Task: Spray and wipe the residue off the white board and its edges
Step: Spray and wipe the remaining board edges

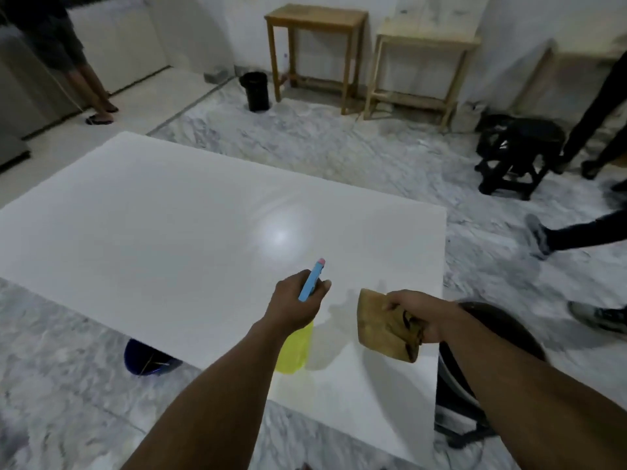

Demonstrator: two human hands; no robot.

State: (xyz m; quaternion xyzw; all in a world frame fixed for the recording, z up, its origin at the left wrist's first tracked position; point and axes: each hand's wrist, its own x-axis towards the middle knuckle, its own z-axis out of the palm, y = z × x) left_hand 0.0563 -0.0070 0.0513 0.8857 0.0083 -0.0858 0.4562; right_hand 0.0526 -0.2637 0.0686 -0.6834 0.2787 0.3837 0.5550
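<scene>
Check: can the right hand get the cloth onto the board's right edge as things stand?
Probably yes. The right hand holds the cloth just above the white board near that edge, with nothing between; the dark stool sits outside it.

The spray bottle (294, 347) hangs over the board's (169, 239) near edge. The cloth (383, 325) is just to its right. Two tables (315, 52) stand behind the board.

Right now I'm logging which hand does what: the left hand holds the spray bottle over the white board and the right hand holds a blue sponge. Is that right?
Not quite. The left hand does hold the spray bottle over the white board, but the right hand holds a brown cloth, not a blue sponge. The head view shows it.
</scene>
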